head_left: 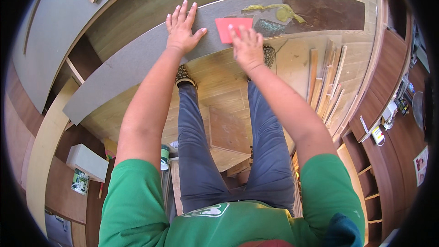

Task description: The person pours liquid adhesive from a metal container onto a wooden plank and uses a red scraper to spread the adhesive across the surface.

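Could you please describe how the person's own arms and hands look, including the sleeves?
The left sleeve and right sleeve are green and short, the right with a small pale mark. The forearms are bare. The left hand and right hand wear no gloves.

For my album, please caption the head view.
Left hand spread on grey board, right hand holding flat red piece near yellow smear.
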Demonstrator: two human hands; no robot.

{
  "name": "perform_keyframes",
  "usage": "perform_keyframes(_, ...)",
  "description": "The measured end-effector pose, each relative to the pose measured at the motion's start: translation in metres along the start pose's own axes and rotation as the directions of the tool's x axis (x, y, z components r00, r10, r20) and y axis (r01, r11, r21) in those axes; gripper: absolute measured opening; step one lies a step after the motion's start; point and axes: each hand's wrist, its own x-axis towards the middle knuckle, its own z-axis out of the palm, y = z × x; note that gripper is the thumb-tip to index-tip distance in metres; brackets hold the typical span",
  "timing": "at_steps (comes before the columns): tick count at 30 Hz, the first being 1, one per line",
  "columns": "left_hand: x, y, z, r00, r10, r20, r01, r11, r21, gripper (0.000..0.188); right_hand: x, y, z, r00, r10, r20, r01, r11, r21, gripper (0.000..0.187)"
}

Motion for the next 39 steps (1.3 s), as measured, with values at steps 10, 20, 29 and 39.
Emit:
perform_keyframes(10,-0.004,-0.005,0.0,0.998,-0.011,0.055,0.009,1.0,0.022,0.091,-0.058,0.052,-0.054,0.965,0.26,-0.044,-0.24,0.935,0.26,0.045)
perform_keyframes(20,0.0,-0.003,0.002,0.999,0.011,0.05,-0.014,0.998,0.063,0.09,-0.027,0.246,-0.048,0.56,0.804,0.199,-0.745,0.384,0.545,0.032)
perform_keyframes(29,-0.001,-0.002,0.0,0.999,0.021,0.043,-0.023,0.998,0.063,0.091,0.002,0.151,-0.034,0.799,0.586,0.132,-0.569,0.669,0.478,0.033)
perform_keyframes(39,-0.004,0.0,-0.003,1.0,-0.001,0.03,-0.002,0.997,0.082,0.09,-0.017,0.151,-0.062,0.93,0.365,-0.048,-0.301,0.83,0.47,0.03)
